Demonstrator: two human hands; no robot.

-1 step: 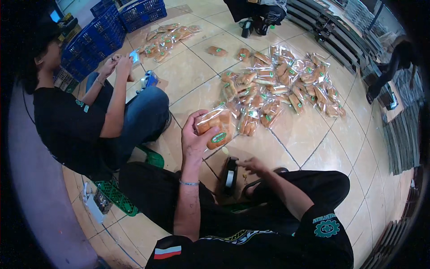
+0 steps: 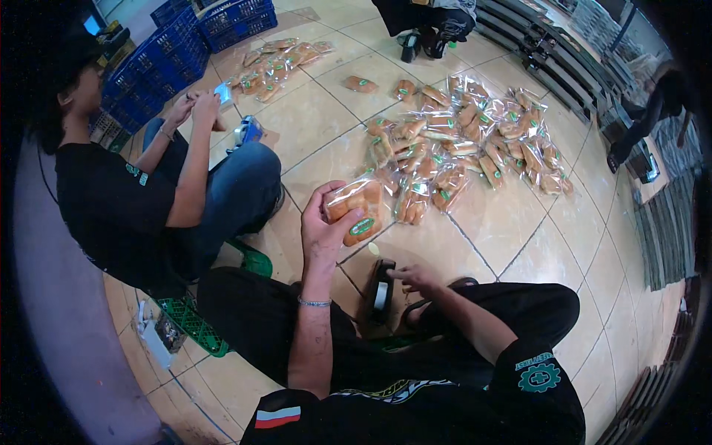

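My left hand (image 2: pixel 317 226) is closed around a clear-wrapped pack of golden bread rolls (image 2: pixel 357 199), held up in front of me. A green oval label shows on the wrapper, just beside my thumb. Down on the floor between my legs stands a black tape dispenser (image 2: pixel 381 291) with a pale roll in it. My right hand (image 2: pixel 420 278) is just right of its upper end, index finger stretched toward it and the other fingers partly bent. Whether a strip of tape clings to that fingertip is too small to tell.
Many wrapped breads (image 2: pixel 463 148) lie heaped on the tiled floor ahead. At left sits a co-worker (image 2: pixel 122 200) near another tape dispenser (image 2: pixel 248 130), a smaller bread pile (image 2: pixel 278 63) and blue crates (image 2: pixel 152 78). Grey slatted stacks (image 2: pixel 541 44) line the far right.
My right hand has shifted slightly left, closer to the tape dispenser. The left hand and its pack of rolls stay practically in place.
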